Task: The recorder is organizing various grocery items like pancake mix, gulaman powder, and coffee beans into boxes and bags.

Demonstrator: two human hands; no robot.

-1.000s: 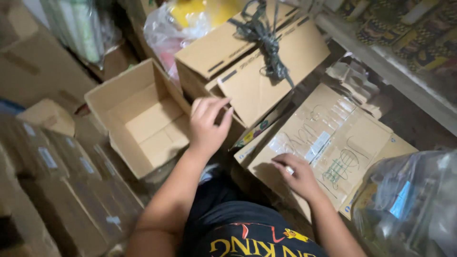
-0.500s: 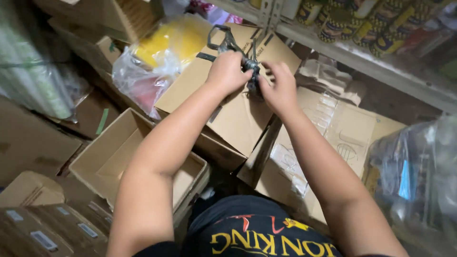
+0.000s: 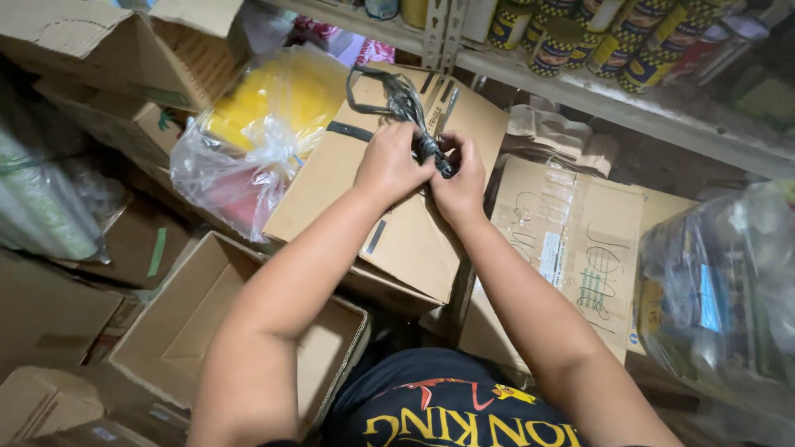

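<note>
Head view looked down on a storeroom corner packed with cardboard. Largest was the metal shelf [image 3: 629, 103] crossing the top right, carrying a row of yellow-labelled cans [image 3: 580, 37]. Below it, at the far right, sat a big clear plastic bag [image 3: 729, 290] of goods. An open empty carton [image 3: 207, 331] stood at lower left, and a flat closed carton with green scribbles [image 3: 580, 248] lay to the right. Between them, tilted, rested the closed cardboard box [image 3: 389, 190] that both hands worked on. Just left of it leaned a clear bag holding something yellow [image 3: 257, 124].

On the box's top lay a dark plastic strap [image 3: 406, 103], looped and knotted. The left hand [image 3: 387, 161] was clenched on the strap at the knot [image 3: 435, 153], its fingers curled over it. The right hand [image 3: 460, 182] pressed against it from the other side, its grip likewise closed on the same knot, thumbs nearly touching.
</note>
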